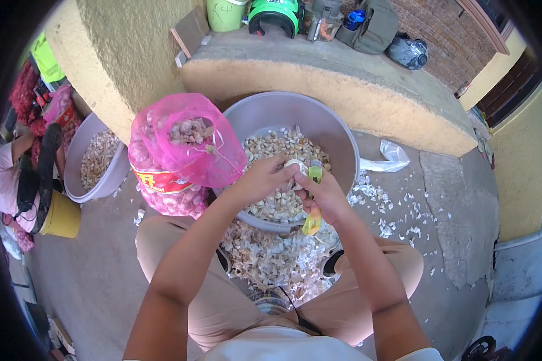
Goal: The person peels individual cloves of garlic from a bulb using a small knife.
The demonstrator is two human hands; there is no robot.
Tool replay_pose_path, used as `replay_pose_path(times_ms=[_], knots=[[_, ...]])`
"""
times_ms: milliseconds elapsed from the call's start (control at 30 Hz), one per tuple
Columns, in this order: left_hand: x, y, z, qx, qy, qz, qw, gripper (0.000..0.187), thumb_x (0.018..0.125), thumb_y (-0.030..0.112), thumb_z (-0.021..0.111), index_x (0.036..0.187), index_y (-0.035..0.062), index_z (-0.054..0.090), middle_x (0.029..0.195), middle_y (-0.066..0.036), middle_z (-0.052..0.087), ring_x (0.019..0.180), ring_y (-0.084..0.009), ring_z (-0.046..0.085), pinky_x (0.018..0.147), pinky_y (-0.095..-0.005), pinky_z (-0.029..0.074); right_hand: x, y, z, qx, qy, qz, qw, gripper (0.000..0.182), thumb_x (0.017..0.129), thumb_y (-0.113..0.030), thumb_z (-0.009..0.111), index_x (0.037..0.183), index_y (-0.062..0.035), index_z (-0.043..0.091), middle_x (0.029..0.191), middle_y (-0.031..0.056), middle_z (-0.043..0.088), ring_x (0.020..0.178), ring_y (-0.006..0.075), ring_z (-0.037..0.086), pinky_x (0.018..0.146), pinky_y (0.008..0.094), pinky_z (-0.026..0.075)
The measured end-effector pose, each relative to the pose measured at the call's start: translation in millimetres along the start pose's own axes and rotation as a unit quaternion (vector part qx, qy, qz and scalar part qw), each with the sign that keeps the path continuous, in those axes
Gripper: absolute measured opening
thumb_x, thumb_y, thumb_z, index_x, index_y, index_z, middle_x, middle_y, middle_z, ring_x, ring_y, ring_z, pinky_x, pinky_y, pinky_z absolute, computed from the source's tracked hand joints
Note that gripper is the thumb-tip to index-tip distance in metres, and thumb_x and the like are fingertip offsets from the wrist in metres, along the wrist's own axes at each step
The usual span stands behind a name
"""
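Over a large grey basin [337, 129] of loose garlic cloves [274, 207], both hands meet. My left hand [271, 174] is closed on a whitish garlic bulb [295, 164]. My right hand [324, 194] touches the same bulb from the other side and grips a yellow-green cutter [312, 224], whose upper end shows above the fingers and whose lower end hangs below the palm. Left of the basin stands a pink mesh bag [190, 141] full of garlic bulbs, its top open.
Garlic skins [271, 259] lie heaped between the legs and scattered at right. A seated person [18, 162] is at far left beside another basin [96, 191] and a yellow bucket [62, 215]. On the ledge [343, 81] rest a green helmet [275, 15] and a backpack [376, 27].
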State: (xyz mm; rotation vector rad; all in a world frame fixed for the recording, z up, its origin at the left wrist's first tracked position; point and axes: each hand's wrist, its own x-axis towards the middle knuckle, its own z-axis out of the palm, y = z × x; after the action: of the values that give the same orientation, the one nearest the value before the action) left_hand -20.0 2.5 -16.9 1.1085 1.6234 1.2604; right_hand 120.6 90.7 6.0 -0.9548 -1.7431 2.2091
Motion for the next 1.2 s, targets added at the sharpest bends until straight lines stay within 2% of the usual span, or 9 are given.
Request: replay_pose_path(times_ms=[167,267,600,800,867,933,1000,1100,1200], knots=[[-8.3,9.2,-0.4,0.038,-0.007,0.022,0.999,0.043,0.083,0.038,0.05,0.099,-0.0019,0.051,0.067,-0.008,0.057,0.059,-0.0134,0.054,0.053,-0.0278,0.043,-2.0,1.6,1.9,-0.039,-0.002,-0.04,0.998,0.03,0.08,-0.026,0.06,0.097,-0.0058,0.045,0.06,0.0,0.046,0.046,0.006,0.042,0.04,0.0199,0.035],[-10.8,10.5,0.7,0.107,-0.004,0.036,0.994,0.039,0.085,0.035,0.047,0.097,-0.0018,0.051,0.064,-0.006,0.054,0.055,-0.0117,0.051,0.052,-0.0264,0.042,-8.5,-4.8,6.2,-0.156,-0.007,-0.066,0.986,0.032,0.08,-0.024,0.06,0.1,-0.0057,0.042,0.061,-0.0006,0.046,0.047,0.0057,0.042,0.04,0.0193,0.035],[-13.8,13.3,-5.2,0.031,-0.053,0.043,0.997,0.039,0.086,0.036,0.044,0.078,0.0005,0.058,0.062,-0.002,0.053,0.061,-0.008,0.047,0.055,-0.0252,0.039,-14.0,-2.6,9.0,-0.02,-0.089,-0.055,0.994,0.029,0.08,-0.017,0.059,0.098,-0.0064,0.039,0.056,0.0006,0.046,0.043,0.0063,0.04,0.036,0.0213,0.033],[-12.3,-1.1,-2.6,-0.004,-0.063,0.06,0.996,0.039,0.087,0.037,0.041,0.079,0.0021,0.058,0.065,-0.001,0.054,0.062,-0.0086,0.049,0.058,-0.0247,0.04,-16.0,-2.1,2.3,0.033,-0.133,-0.03,0.99,0.028,0.08,-0.014,0.059,0.097,-0.0068,0.037,0.057,0.0005,0.045,0.043,0.0063,0.039,0.036,0.0208,0.032],[-7.1,-20.4,1.8,-0.03,-0.019,0.128,0.991,0.04,0.086,0.039,0.043,0.076,0.0023,0.057,0.065,-0.003,0.054,0.061,-0.0089,0.05,0.055,-0.0257,0.041,-16.5,-0.1,0.9,0.056,-0.143,-0.038,0.987,0.027,0.08,-0.013,0.059,0.096,-0.0064,0.039,0.058,0.0006,0.045,0.043,0.0062,0.039,0.036,0.0209,0.032],[-10.3,-6.6,-0.2,-0.125,0.001,0.089,0.988,0.041,0.086,0.041,0.042,0.076,0.0032,0.057,0.067,-0.004,0.055,0.062,-0.0092,0.051,0.053,-0.0266,0.042,-17.5,-1.3,3.0,0.046,-0.153,-0.088,0.983,0.023,0.08,-0.012,0.058,0.095,-0.0055,0.041,0.059,0.0012,0.045,0.043,0.0062,0.04,0.037,0.0208,0.032],[-19.0,13.1,-6.9,-0.285,-0.003,-0.061,0.957,0.042,0.087,0.042,0.039,0.078,0.0048,0.056,0.071,-0.003,0.055,0.063,-0.0095,0.051,0.054,-0.0274,0.042,-17.6,-5.9,2.7,0.047,-0.158,-0.101,0.981,0.02,0.081,-0.011,0.057,0.094,-0.0045,0.043,0.061,0.0024,0.047,0.042,0.0063,0.04,0.037,0.0207,0.032],[-16.3,11.9,-0.8,-0.279,0.061,-0.065,0.956,0.044,0.088,0.044,0.035,0.083,0.0056,0.056,0.075,-0.003,0.056,0.064,-0.0114,0.053,0.052,-0.0287,0.044,-17.0,-10.7,-1.5,0.078,-0.154,-0.065,0.983,0.017,0.081,-0.01,0.054,0.095,-0.0031,0.046,0.065,0.0051,0.05,0.042,0.0068,0.041,0.037,0.0205,0.033],[-14.7,7.7,-3.9,-0.325,0.008,-0.068,0.943,0.042,0.088,0.043,0.035,0.09,0.0053,0.054,0.078,-0.004,0.057,0.066,-0.0125,0.054,0.05,-0.0291,0.046,-14.3,-11.3,-3.3,0.099,-0.137,-0.049,0.984,0.017,0.081,-0.011,0.052,0.096,-0.0024,0.047,0.067,0.0074,0.053,0.041,0.0073,0.041,0.037,0.0205,0.034]])
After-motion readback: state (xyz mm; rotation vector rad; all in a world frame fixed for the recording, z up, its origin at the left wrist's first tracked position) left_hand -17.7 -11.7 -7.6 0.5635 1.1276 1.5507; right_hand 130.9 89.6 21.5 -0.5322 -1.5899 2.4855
